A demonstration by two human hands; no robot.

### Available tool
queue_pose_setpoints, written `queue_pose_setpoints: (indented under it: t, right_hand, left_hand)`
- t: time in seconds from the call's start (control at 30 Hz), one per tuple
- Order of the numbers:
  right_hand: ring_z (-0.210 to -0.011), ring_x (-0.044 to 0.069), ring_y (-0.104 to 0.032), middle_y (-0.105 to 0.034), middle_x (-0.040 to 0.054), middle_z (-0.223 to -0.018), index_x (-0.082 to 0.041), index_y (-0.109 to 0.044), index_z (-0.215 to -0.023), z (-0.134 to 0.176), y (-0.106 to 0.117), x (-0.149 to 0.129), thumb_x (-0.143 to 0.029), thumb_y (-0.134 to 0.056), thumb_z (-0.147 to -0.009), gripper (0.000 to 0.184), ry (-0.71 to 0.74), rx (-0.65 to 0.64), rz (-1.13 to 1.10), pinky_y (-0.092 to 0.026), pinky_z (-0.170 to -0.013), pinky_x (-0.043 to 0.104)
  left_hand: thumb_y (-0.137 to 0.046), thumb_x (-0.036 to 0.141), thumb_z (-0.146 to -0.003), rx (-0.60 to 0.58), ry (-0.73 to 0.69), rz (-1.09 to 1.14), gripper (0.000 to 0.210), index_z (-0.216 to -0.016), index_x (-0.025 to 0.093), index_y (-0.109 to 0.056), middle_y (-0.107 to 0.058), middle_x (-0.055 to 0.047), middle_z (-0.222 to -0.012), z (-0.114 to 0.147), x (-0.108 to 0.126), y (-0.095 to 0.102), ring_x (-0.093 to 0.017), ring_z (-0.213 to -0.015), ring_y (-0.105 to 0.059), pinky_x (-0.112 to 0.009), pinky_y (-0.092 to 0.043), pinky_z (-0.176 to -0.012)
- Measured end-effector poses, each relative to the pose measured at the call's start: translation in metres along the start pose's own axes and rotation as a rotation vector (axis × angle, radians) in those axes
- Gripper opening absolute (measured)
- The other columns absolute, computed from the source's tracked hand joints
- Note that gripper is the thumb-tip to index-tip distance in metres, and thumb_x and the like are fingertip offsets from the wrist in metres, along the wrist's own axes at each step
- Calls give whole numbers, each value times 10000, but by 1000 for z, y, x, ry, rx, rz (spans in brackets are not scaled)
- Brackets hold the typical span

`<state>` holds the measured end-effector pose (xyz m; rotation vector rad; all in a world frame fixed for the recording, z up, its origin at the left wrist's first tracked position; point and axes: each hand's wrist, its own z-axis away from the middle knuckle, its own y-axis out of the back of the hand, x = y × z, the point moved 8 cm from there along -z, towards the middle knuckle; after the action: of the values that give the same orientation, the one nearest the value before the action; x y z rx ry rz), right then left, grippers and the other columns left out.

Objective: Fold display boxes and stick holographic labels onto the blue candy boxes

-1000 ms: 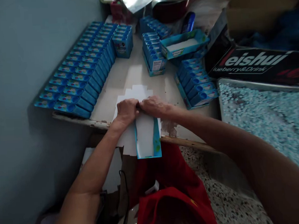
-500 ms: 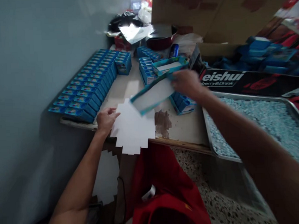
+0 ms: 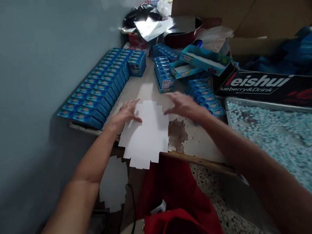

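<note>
A flat white die-cut cardboard blank (image 3: pixel 146 138) lies at the table's front edge, partly overhanging it. Over its left side is my left hand (image 3: pixel 127 113), fingers spread and holding nothing. My right hand (image 3: pixel 180 103) hovers by the blank's right edge, also with fingers apart and nothing in them. Behind the right hand, a blue folded tray box (image 3: pixel 206 60) rests tilted on top of another blue tray box (image 3: pixel 186 70); both show white insides. A row of small blue boxes (image 3: pixel 165 74) stands just beyond the blank.
Rows of small blue boxes (image 3: pixel 99 85) fill the table's left side by the wall. More blue boxes (image 3: pixel 204 95) sit behind my right forearm. At right lies a metal tray of bluish-white pieces (image 3: pixel 277 131), below a black printed carton (image 3: pixel 259 85). More white blanks (image 3: pixel 114 185) are below the table.
My right hand has let go of the blue tray box, now lying on the other one, and come back toward the white blank. My left hand has moved further over the blank, fingers spread.
</note>
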<state>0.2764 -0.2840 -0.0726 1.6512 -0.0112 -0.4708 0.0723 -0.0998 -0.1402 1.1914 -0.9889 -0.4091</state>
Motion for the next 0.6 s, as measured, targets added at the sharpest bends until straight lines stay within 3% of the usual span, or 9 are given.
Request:
queue_pose_setpoints:
  t: [0.07, 0.1, 0.17, 0.3, 0.43, 0.53, 0.6]
  right_hand:
    - [-1118, 338, -660, -636, 158, -1324, -231, -627, -1419, -6, -49, -24, -510, -995, -597, 942, 1, -126, -42, -551, -913, 425]
    - [-1114, 325, -646, -620, 158, -1310, -216, -650, -1375, -10, -65, -27, -506, -1005, -575, 923, -16, -143, -58, -542, -912, 408]
    - [-1132, 322, -603, -595, 149, -1274, -197, -692, -1249, -20, -82, -20, -497, -1001, -574, 800, -45, -128, -96, -521, -925, 410]
    - [-1129, 303, -544, -572, 103, -1243, -219, -652, -1178, -24, -81, -6, -397, -1003, -524, 763, -16, 11, -207, -486, -886, 370]
    - [-832, 190, -524, -605, 9, -919, -219, -608, -913, -12, -73, -18, -187, -759, -715, 251, 87, 103, -339, -397, -756, 293]
    - [-734, 156, -495, -571, -23, -777, -227, -554, -804, -4, -58, -24, -165, -644, -758, 119, 122, 175, -532, -381, -722, 287]
    - [-752, 151, -518, -585, -20, -801, -233, -554, -818, 0, -42, -20, -240, -701, -751, 162, 117, 238, -788, -412, -727, 284]
  left_hand:
    - [-1009, 446, -472, -125, 9, -65, 1119, -1480, 289, -549, -577, -138, -1482, -3, -3, -7, -422, -1439, -451, -518, -325, -1220]
    - [-1000, 468, -486, -175, 19, -103, 1106, -1479, 295, -542, -564, -139, -1487, -4, -4, -10, -426, -1444, -441, -515, -336, -1210]
    - [-1000, 463, -490, -170, 19, -118, 1047, -1428, 297, -568, -546, -138, -1475, -5, -2, -10, -420, -1419, -457, -492, -368, -1183]
    - [-1025, 401, -449, -60, -6, -70, 913, -1261, 267, -630, -505, -131, -1441, -4, 6, -5, -399, -1336, -500, -483, -407, -1148]
    - [-1050, 319, -329, 110, -14, 131, 1114, -1345, 232, -600, -513, -137, -1456, 4, 1, 9, -385, -1335, -496, -488, -417, -1155]
    - [-1040, 322, -375, 225, 169, 452, 1153, -1421, 195, -573, -639, -141, -1305, 20, -25, 20, -325, -1168, -616, -461, -521, -1025]
    - [-1022, 368, -420, 160, 300, 732, 959, -1287, 162, -668, -715, -121, -1125, 36, -36, 14, -296, -1024, -680, -445, -572, -917]
